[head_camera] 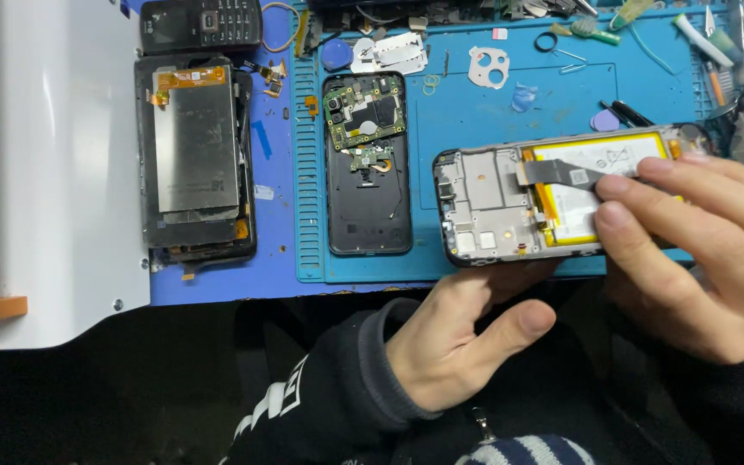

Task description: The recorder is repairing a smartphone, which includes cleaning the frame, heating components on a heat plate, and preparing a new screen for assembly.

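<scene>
A cracked dark screen panel [195, 159] lies flat at left; beside it, a glossy black phone shell [368, 164] on the ribbed blue mat [475, 112]. The left hand [462, 340] cups the opened phone frame [518, 207] (yellow-edged battery exposed); the right hand [708, 250] presses fingertips [613, 185] on its grey flex ribbon

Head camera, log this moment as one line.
left hand: steadies opened phone from below | right hand: fingers on its yellow battery | blue mat underneath
</scene>
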